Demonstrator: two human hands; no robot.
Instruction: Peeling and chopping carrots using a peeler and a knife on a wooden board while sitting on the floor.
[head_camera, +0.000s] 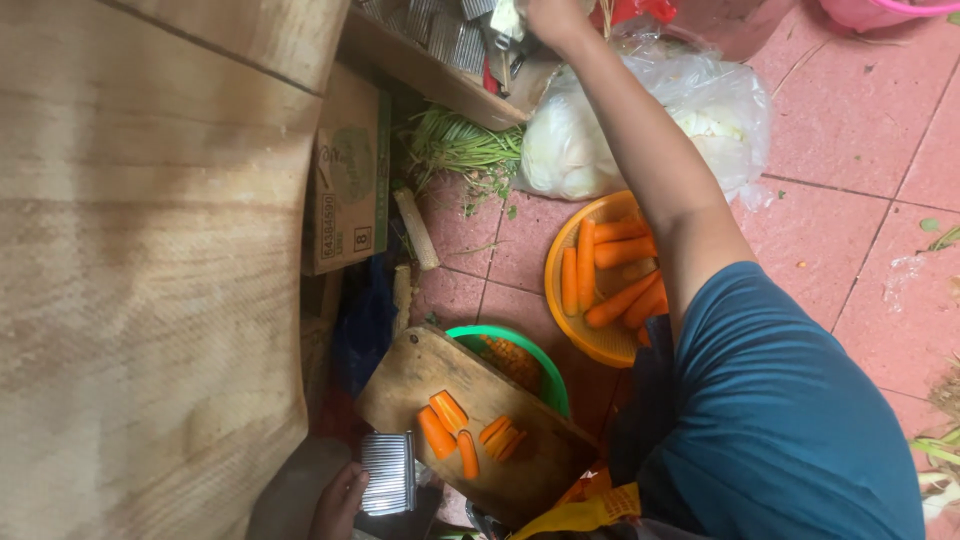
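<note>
My left hand (338, 502) sits at the bottom edge and holds a ridged metal cutter (388, 473) by its side, just left of a wooden chopping board (530, 470). Several cut carrot pieces (442, 425) lie on the board. My right hand (552, 15), on an arm in a blue sleeve, reaches far up into a wooden crate (430, 68) of metal items and touches something pale there. Its fingers are hidden. Under that arm, an orange basket (562, 250) holds several peeled carrots (600, 250).
A green bowl (540, 352) with small carrot bits is tucked behind the board. A clear bag of cabbage (585, 150), green herbs (465, 150) and a cardboard box (345, 170) lie on the pink tiled floor (860, 130). A big wooden surface (150, 260) fills the left.
</note>
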